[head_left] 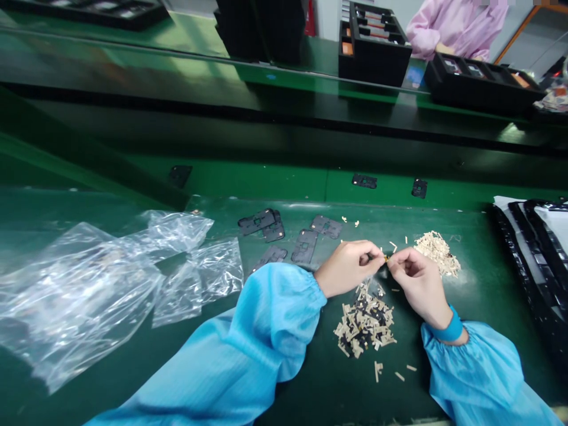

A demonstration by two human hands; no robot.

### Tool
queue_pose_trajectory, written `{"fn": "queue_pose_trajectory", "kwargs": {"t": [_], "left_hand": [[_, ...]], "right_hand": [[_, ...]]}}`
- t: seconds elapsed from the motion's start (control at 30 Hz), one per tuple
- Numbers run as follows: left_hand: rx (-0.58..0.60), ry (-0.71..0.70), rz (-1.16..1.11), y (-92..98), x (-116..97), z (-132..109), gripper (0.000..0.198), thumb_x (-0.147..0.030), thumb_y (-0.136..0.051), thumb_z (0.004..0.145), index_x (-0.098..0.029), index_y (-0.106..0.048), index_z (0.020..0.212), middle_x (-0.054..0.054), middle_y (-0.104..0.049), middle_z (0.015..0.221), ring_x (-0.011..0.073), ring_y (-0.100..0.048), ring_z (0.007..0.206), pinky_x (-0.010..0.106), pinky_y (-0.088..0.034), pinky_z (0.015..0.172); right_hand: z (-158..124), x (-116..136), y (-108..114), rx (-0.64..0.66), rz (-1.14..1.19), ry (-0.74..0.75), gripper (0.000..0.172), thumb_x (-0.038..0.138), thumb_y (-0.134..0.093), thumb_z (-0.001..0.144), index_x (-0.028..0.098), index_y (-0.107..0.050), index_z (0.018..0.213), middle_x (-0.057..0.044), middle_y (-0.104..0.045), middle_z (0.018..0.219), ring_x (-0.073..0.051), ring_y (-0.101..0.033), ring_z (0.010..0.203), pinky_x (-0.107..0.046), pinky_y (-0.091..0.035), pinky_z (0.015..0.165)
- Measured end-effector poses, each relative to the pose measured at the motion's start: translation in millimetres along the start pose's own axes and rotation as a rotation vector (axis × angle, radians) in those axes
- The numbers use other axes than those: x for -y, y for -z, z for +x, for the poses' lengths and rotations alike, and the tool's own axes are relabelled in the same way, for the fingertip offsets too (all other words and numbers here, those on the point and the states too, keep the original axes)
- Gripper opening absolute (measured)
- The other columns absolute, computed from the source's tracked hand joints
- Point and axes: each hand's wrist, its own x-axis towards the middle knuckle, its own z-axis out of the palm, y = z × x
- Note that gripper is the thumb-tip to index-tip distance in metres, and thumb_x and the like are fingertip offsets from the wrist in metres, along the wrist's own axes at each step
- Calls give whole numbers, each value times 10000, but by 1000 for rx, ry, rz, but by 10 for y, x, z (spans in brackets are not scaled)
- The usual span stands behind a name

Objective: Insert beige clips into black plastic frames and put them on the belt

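My left hand [352,264] and my right hand [416,278] meet fingertip to fingertip above the green work surface. Pinched between them is a tiny yellowish-and-dark piece [386,258], too small to name; both hands are closed on it. Just below lies a loose pile of beige and black small parts [366,322]. Behind my right hand is a second pile, of beige pieces [437,251]. Several flat black plastic plates with cutouts [305,245] lie to the left of my left hand.
Crumpled clear plastic bags [89,290] cover the left side. Black trays in a stack [536,266] stand at the right edge. Across the back runs a raised shelf [284,89] with black boxes [375,56]. A person in a pink sleeve [457,26] is behind it.
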Motion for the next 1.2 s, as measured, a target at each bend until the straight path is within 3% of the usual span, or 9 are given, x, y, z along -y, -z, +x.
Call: {"fn": "queue_pose_trajectory", "kwargs": {"t": [0.13, 0.27, 0.43, 0.63, 0.8, 0.93, 1.03, 1.13, 1.2], "left_hand": [[-34, 75, -92, -7, 7, 7, 142, -279, -639, 845, -156, -692, 798, -62, -504, 562, 80, -403, 515, 218, -326, 508], [-60, 99, -142, -16, -10, 7, 134, -271, -641, 830, -147, -681, 799, -60, -506, 576, 76, -408, 528, 209, -328, 512], [-60, 91, -188, -35, -17, -8, 104, -236, -639, 820, -147, -682, 788, -54, -525, 586, 76, -430, 540, 206, -350, 526], [-77, -2, -119, -58, 13, -35, 60, -184, -659, 822, -157, -685, 775, -45, -561, 619, 83, -471, 562, 210, -396, 553], [-92, -338, 207, 55, 91, -24, 83, -240, -665, 929, -179, -703, 888, 18, -704, 851, 112, -597, 695, 240, -473, 675], [-156, -638, 562, 212, 147, -27, 248, -432, -594, 993, -215, -701, 937, 27, -735, 894, 140, -650, 820, 244, -463, 705], [-180, -735, 682, 279, 161, -40, 317, -508, -563, 988, -223, -697, 954, 22, -730, 884, 131, -630, 768, 244, -442, 675], [-178, -798, 713, 291, 152, -48, 376, -557, -517, 990, -225, -692, 963, 21, -725, 879, 131, -628, 758, 248, -437, 668], [-207, -839, 717, 284, 143, -51, 391, -558, -494, 999, -219, -684, 960, 16, -726, 867, 125, -628, 744, 246, -440, 665]], "right_hand": [[-30, -33, -15, -39, -140, 68, 90, 278, -654, 886, 200, -660, 840, 3, -638, 686, -131, -532, 540, -251, -425, 491], [-65, -26, -32, -224, -410, 337, 21, 225, -663, 919, 205, -655, 920, -6, -633, 771, -128, -517, 559, -272, -435, 535], [-97, -5, -59, -127, -543, 507, 71, 166, -624, 960, 214, -677, 959, -23, -694, 815, -145, -583, 622, -276, -459, 577], [-90, -2, -59, -150, -521, 459, 120, 169, -602, 951, 213, -672, 864, -2, -653, 720, -141, -557, 582, -273, -429, 552], [-7, -32, 53, -266, -443, 212, 203, 258, -586, 950, 216, -632, 756, 5, -584, 657, -151, -498, 563, -288, -385, 542], [54, -28, 110, -45, -276, 88, 195, 320, -636, 928, 206, -663, 772, 0, -560, 685, -153, -485, 595, -288, -375, 560], [56, 43, 118, 158, -74, 21, 124, 313, -682, 892, 207, -707, 950, -12, -584, 804, -143, -484, 640, -277, -377, 577], [33, 109, 125, 418, 175, -221, 222, 419, -679, 910, 197, -676, 899, 31, -525, 698, -105, -388, 548, -248, -276, 497], [18, 121, 126, 518, 333, -344, 297, 472, -713, 882, 188, -642, 834, 64, -460, 634, -79, -313, 496, -242, -201, 472]]}}
